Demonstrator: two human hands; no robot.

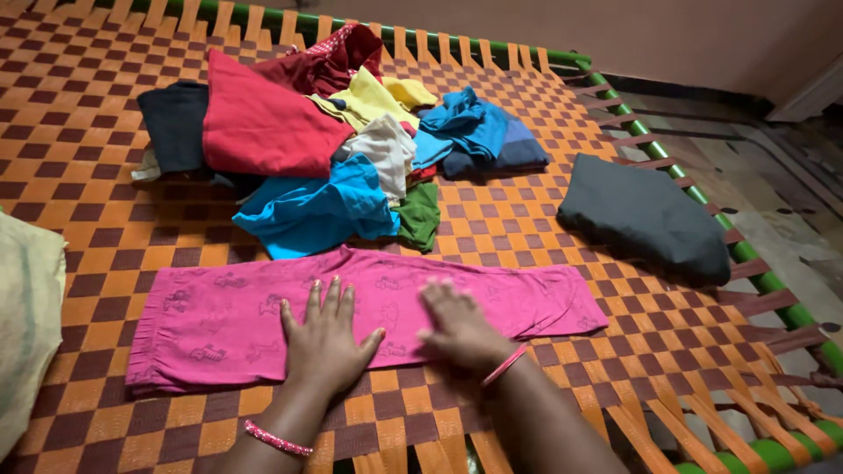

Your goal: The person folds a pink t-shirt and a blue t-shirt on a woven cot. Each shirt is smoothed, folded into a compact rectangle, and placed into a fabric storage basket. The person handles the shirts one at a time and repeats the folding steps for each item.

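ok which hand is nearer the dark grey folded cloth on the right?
Right. The right hand rests on the pink pants, closer to the grey cloth; the left hand lies farther left.

pink printed pants (369, 307), orange-brown checked cot (79, 132)

The right hand (457, 326) is blurred; pale cloth (26, 333) cut off left.

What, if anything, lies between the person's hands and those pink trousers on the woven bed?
Nothing visible does. The left hand and right hand both lie flat directly on the pink trousers. The pile of clothes sits farther back, and the dark folded garment lies off to the right.
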